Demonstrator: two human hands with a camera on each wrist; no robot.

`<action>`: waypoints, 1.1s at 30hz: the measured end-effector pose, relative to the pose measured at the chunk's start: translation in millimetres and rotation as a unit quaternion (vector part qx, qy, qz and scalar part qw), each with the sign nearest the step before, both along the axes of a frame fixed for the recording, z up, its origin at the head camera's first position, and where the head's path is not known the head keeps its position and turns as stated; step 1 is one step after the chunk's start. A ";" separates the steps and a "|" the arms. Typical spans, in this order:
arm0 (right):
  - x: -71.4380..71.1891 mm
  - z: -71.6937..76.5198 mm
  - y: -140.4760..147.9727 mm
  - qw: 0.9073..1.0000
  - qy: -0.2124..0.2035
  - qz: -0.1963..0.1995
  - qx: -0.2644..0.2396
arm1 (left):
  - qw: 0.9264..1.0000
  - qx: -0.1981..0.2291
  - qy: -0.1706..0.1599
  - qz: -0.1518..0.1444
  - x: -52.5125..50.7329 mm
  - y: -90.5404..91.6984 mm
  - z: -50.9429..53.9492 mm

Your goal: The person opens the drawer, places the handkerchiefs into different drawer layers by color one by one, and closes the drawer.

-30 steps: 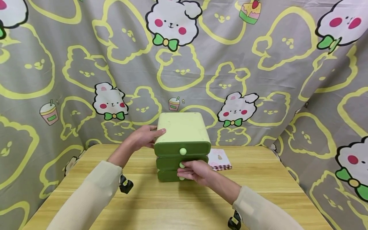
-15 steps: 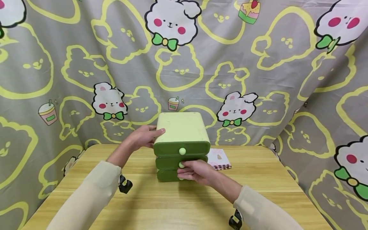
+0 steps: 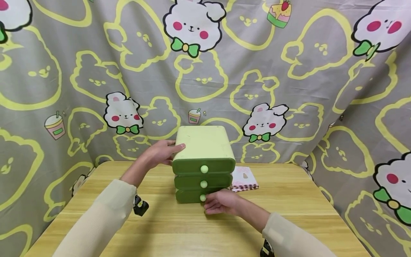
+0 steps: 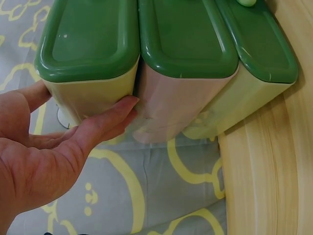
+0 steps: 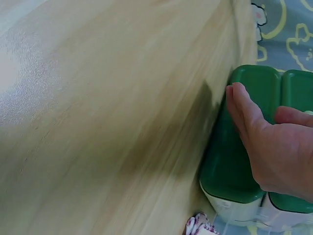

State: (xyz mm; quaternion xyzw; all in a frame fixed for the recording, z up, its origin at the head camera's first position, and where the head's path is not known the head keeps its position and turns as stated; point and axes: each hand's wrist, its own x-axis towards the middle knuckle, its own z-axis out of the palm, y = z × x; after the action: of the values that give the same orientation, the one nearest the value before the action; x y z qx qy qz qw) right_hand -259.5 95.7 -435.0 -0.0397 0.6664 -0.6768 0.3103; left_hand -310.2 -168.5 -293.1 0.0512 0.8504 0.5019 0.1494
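A three-drawer cabinet (image 3: pixel 204 142) with a pale yellow top and green fronts stands on the table, its drawers closed. My left hand (image 3: pixel 160 153) rests at its upper left, thumb on top and fingers along the side; the left wrist view shows this hand (image 4: pixel 63 147) against the yellow casing with fairly straight fingers. At the bottom drawer's round knob (image 3: pixel 203 197), my right hand (image 3: pixel 223 202) has its fingertips at the knob's right edge, fingers loosely bent. In the right wrist view, the right hand (image 5: pixel 279 147) stretches over the green fronts and hides the bottom knob.
Behind the cabinet's right side lies a folded white cloth (image 3: pixel 244 177) with a checked edge. The wooden table (image 3: pixel 173 232) reaches the patterned curtain (image 3: pixel 205 71) at the back and sides.
My right hand has let go of the middle knob and moved down to the bottom one, uncovering the middle knob. The left hand and the cabinet have stayed in place.
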 end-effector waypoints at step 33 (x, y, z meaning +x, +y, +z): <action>5.1 -22.7 -26.0 0.992 0.033 -0.124 0.017 | 1.000 -0.008 0.008 0.004 0.9 1.4 1.7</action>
State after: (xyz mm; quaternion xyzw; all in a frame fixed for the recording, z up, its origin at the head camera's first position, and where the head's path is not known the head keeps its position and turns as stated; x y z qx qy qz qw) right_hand -254.4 69.7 -457.7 0.0263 0.6874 -0.6970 0.2022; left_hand -309.2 -167.1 -291.4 0.0507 0.8559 0.4950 0.1412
